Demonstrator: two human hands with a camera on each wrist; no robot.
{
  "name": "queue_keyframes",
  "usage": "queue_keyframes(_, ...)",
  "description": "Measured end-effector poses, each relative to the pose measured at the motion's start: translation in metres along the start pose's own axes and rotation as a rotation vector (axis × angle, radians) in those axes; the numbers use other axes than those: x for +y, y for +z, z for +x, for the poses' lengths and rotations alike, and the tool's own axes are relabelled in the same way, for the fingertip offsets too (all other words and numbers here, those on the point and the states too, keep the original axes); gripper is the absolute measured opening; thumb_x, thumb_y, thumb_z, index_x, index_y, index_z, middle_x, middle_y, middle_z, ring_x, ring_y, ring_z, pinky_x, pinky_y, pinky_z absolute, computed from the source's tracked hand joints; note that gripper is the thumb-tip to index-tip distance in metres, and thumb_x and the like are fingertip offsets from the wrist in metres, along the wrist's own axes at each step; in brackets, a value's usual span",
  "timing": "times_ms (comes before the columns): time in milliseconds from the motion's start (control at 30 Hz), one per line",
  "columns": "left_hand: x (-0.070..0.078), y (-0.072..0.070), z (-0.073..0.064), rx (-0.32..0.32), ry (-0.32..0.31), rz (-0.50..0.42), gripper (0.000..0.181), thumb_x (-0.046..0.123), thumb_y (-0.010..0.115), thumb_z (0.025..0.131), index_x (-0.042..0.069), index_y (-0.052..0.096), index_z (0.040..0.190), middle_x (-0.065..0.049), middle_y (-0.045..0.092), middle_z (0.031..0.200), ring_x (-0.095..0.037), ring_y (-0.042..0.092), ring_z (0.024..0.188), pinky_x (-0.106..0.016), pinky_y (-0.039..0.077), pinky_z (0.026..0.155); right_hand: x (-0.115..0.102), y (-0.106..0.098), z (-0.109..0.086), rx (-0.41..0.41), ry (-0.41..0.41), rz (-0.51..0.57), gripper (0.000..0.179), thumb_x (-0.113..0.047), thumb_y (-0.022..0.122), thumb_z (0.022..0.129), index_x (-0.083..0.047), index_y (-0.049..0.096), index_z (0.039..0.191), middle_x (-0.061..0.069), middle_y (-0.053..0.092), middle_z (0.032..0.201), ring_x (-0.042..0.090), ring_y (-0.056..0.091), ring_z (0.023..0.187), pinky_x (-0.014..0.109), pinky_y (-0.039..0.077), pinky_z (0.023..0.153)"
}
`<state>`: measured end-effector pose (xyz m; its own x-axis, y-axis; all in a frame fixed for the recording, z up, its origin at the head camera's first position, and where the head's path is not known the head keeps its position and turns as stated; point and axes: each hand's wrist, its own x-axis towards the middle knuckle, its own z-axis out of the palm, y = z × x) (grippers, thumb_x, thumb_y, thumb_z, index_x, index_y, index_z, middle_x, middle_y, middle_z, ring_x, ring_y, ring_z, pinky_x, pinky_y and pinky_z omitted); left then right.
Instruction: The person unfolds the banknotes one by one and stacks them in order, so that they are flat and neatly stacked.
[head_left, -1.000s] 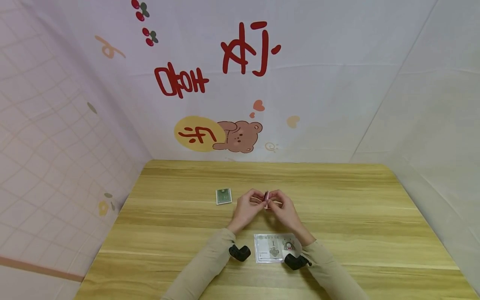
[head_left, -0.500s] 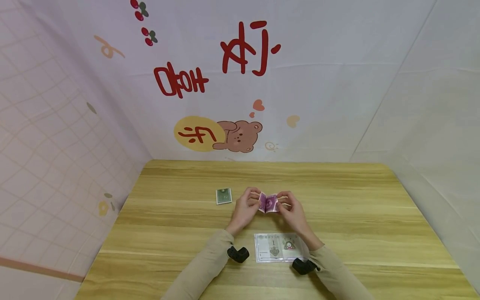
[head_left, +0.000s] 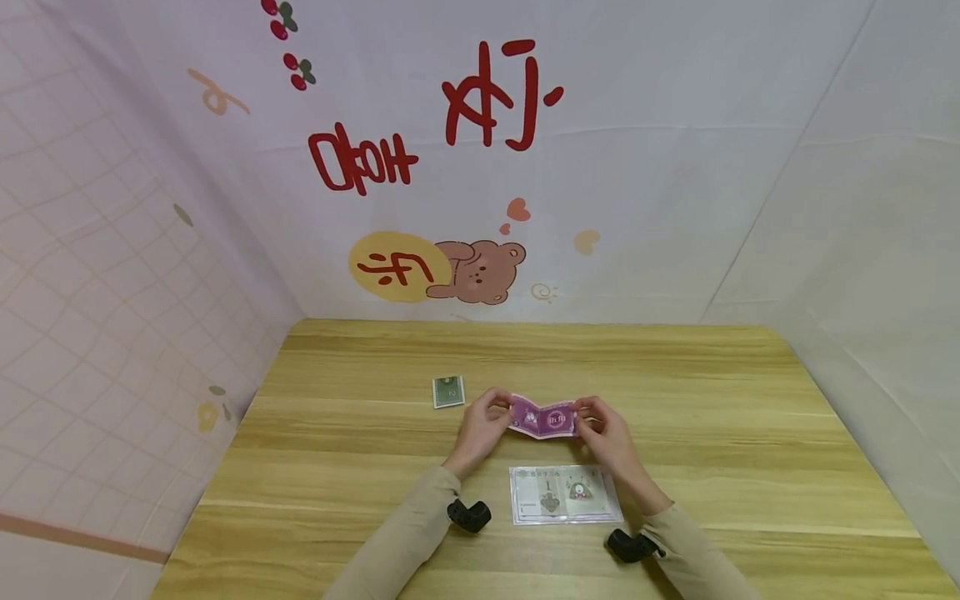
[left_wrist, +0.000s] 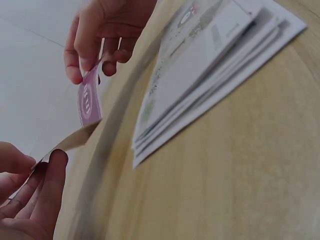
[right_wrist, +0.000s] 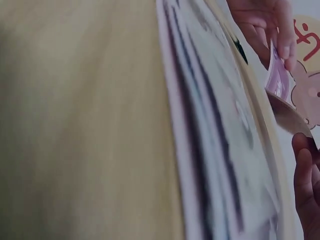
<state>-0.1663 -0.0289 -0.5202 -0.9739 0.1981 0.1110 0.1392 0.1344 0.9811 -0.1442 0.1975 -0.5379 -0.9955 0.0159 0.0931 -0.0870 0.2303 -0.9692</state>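
A purple banknote (head_left: 553, 421) with white borders is stretched between my two hands, its middle crease still bent into a shallow V. My left hand (head_left: 482, 430) pinches one short end between thumb and fingers. At the other short end, my right hand (head_left: 613, 444) pinches it the same way. In the left wrist view the banknote (left_wrist: 90, 102) shows its purple print on the right half and a shaded underside on the left half. Nearer the body lies a stack of pale banknotes (head_left: 566, 497), the top one marked 1.
A small folded green banknote (head_left: 449, 392) marked 2 lies left of my left hand. The wooden table (head_left: 360, 467) meets a white curtain (head_left: 645, 208) printed with red characters and a bear. Black cameras (head_left: 469, 517) sit at both wrists.
The purple banknote went from folded narrow to spread nearly flat as my hands drew apart and came slightly nearer the body. The green banknote and the stack stayed put.
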Motion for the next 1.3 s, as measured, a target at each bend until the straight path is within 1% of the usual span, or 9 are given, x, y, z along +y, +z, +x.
queue_keyframes(100,-0.017,0.0,0.003,0.002,-0.003,-0.003,0.018,-0.011,0.061,0.085,-0.009,0.062,0.103,-0.025,0.063,0.104,-0.04,0.066,0.088,-0.028,0.054,0.071,0.005,-0.005,-0.001,0.018,-0.009,-0.01,0.021,0.013,0.056,0.086,0.006,0.061,0.106,0.022,0.064,0.089,0.021,0.063,0.066,0.027,0.052,0.054)
queue_keyframes(200,-0.023,-0.001,0.002,-0.017,-0.017,-0.029,0.018,-0.01,0.063,0.084,-0.008,0.063,0.102,-0.023,0.064,0.103,-0.037,0.066,0.087,-0.027,0.054,0.069,0.007,-0.01,-0.003,0.045,-0.005,-0.013,0.019,0.012,0.057,0.087,0.006,0.061,0.104,0.022,0.064,0.089,0.018,0.062,0.067,0.026,0.051,0.054)
queue_keyframes(400,-0.024,-0.002,-0.001,-0.055,-0.021,-0.04,0.018,-0.01,0.064,0.082,-0.006,0.065,0.1,-0.022,0.065,0.098,-0.034,0.067,0.086,-0.026,0.055,0.069,0.004,-0.017,-0.004,0.028,0.043,0.015,0.014,0.009,0.061,0.088,0.008,0.061,0.102,0.023,0.064,0.085,0.021,0.06,0.062,0.027,0.051,0.05)
queue_keyframes(567,-0.021,-0.001,-0.003,-0.066,-0.013,-0.011,0.018,-0.01,0.067,0.081,-0.006,0.066,0.098,-0.019,0.066,0.094,-0.03,0.067,0.083,-0.024,0.054,0.069,-0.013,-0.022,-0.011,-0.023,-0.042,-0.027,0.013,0.012,0.062,0.087,0.013,0.06,0.099,0.028,0.064,0.083,0.03,0.063,0.064,0.031,0.052,0.053)
queue_keyframes(733,-0.02,-0.003,-0.006,-0.118,-0.02,-0.025,0.017,-0.011,0.067,0.081,-0.007,0.065,0.098,-0.021,0.066,0.092,-0.033,0.067,0.078,-0.032,0.056,0.066,-0.026,-0.028,-0.018,-0.094,-0.088,-0.088,0.017,0.011,0.06,0.088,0.012,0.058,0.105,0.03,0.062,0.079,0.038,0.06,0.063,0.032,0.05,0.051)
queue_keyframes(833,-0.018,-0.004,-0.009,-0.158,-0.051,-0.014,0.017,-0.011,0.066,0.082,-0.006,0.065,0.098,-0.018,0.066,0.091,-0.029,0.067,0.077,-0.035,0.056,0.066,-0.019,-0.032,-0.019,-0.132,-0.122,-0.115,0.019,0.012,0.06,0.088,0.01,0.059,0.107,0.028,0.063,0.08,0.036,0.061,0.063,0.03,0.05,0.053)
queue_keyframes(1000,-0.019,-0.004,-0.012,-0.211,-0.104,0.002,0.016,-0.011,0.065,0.083,-0.004,0.064,0.097,-0.013,0.065,0.089,-0.022,0.066,0.075,-0.032,0.057,0.066,0.003,-0.038,-0.018,-0.171,-0.146,-0.144,0.02,0.008,0.062,0.089,0.006,0.061,0.109,0.02,0.066,0.082,0.025,0.062,0.064,0.024,0.047,0.054)
queue_keyframes(1200,-0.024,-0.005,-0.019,-0.257,-0.088,-0.01,0.018,-0.012,0.065,0.083,-0.004,0.063,0.099,-0.014,0.065,0.09,-0.026,0.066,0.076,-0.034,0.057,0.066,0.014,-0.042,-0.022,-0.213,-0.162,-0.178,0.016,0.0,0.064,0.091,-0.003,0.064,0.107,0.009,0.067,0.081,0.017,0.062,0.066,0.024,0.048,0.055)
queue_keyframes(1300,-0.012,-0.007,-0.027,-0.295,-0.083,0.003,0.016,-0.013,0.063,0.084,-0.008,0.062,0.1,-0.022,0.064,0.091,-0.035,0.066,0.078,-0.042,0.057,0.068,0.013,-0.043,-0.026,-0.249,-0.206,-0.198,0.014,0.0,0.065,0.09,-0.003,0.064,0.104,0.006,0.066,0.079,0.016,0.062,0.065,0.024,0.05,0.055)
